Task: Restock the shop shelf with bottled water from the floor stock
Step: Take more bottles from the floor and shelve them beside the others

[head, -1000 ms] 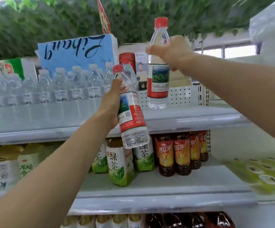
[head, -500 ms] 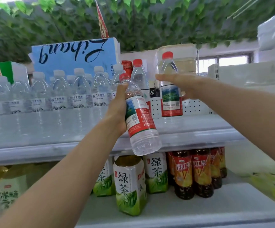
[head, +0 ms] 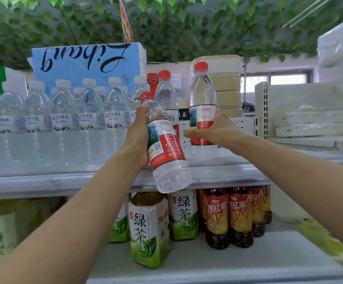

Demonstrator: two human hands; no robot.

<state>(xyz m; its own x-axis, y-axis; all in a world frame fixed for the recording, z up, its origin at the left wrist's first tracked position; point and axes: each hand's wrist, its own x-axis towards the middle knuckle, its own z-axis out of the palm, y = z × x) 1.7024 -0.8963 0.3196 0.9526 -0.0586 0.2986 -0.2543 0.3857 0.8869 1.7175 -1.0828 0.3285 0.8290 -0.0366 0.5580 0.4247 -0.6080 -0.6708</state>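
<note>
My left hand (head: 138,138) grips a red-capped water bottle (head: 166,152) with a red and white label, held tilted in front of the upper shelf (head: 228,175). My right hand (head: 217,130) holds a second red-capped bottle (head: 202,103) upright by its label, its base standing on the upper shelf. Just left of that one, a third red-capped bottle (head: 165,93) stands on the same shelf.
White-capped water bottles (head: 63,111) fill the upper shelf's left part, below a blue box (head: 86,62). Cream boxes (head: 228,87) stack behind. Green tea bottles (head: 149,228) and dark red tea bottles (head: 228,216) stand on the lower shelf (head: 248,261). White packs (head: 314,121) lie at right.
My right hand lowered its bottle from the air down onto the upper shelf and slid from its neck to the label. My left hand kept its tilted bottle, moving slightly right.
</note>
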